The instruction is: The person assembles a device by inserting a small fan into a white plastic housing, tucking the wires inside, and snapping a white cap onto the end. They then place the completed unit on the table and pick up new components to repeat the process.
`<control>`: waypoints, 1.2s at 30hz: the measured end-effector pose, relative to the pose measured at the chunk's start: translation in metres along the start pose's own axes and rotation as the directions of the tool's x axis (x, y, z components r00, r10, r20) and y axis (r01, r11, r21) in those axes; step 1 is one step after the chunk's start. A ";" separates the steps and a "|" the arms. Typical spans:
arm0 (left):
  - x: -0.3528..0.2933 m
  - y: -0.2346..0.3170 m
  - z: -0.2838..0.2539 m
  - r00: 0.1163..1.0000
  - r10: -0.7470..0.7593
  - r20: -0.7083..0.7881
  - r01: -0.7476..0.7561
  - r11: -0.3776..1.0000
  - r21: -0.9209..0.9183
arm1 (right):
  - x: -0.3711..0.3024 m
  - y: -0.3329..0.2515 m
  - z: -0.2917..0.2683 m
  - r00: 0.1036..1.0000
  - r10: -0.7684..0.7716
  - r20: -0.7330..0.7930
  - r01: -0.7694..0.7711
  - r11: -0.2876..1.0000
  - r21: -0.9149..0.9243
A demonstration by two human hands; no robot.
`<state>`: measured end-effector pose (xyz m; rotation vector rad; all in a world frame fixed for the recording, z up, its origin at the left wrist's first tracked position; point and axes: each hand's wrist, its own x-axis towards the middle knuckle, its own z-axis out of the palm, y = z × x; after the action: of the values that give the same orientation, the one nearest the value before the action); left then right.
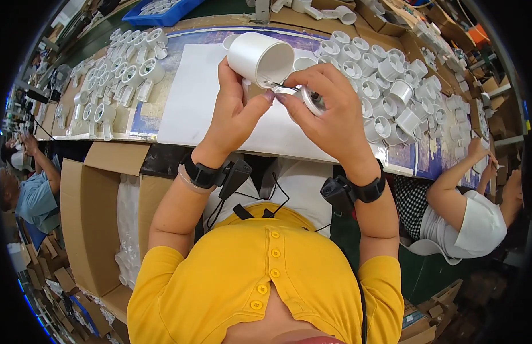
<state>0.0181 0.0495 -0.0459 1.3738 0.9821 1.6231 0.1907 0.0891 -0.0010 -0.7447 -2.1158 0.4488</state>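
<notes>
My left hand (234, 109) grips a white plastic pipe fitting (260, 57), its round open end tilted up and to the right. My right hand (329, 106) pinches a small shiny metal tool (305, 97) whose thin tip points at the fitting's lower rim. Both hands are raised above a white sheet (197, 92) on the workbench. Each wrist wears a black band with a small device and cables.
Several white fittings crowd the bench at right (386, 86) and far left (122, 74). An open cardboard box (94, 223) lined with clear plastic sits lower left. A blue tray (163, 11) lies at the back. Other people work at far left (31, 195) and right (466, 212).
</notes>
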 end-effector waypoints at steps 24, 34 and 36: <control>0.000 -0.004 0.007 0.999 0.040 0.028 -0.041 0.998 0.043 | -0.007 0.004 0.000 0.988 -0.063 -0.141 0.059 0.998 -0.036; -0.006 0.010 0.004 0.994 -0.098 0.052 0.104 0.988 -0.115 | -0.011 0.005 -0.003 0.992 -0.113 -0.059 0.111 0.993 -0.041; -0.007 0.010 0.003 0.988 -0.144 0.051 0.150 0.975 -0.164 | -0.011 0.003 -0.004 0.995 -0.065 -0.078 0.070 0.995 0.067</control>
<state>0.0214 0.0394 -0.0387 1.1870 0.8819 1.5262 0.2001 0.0846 -0.0069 -0.6381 -2.0373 0.4487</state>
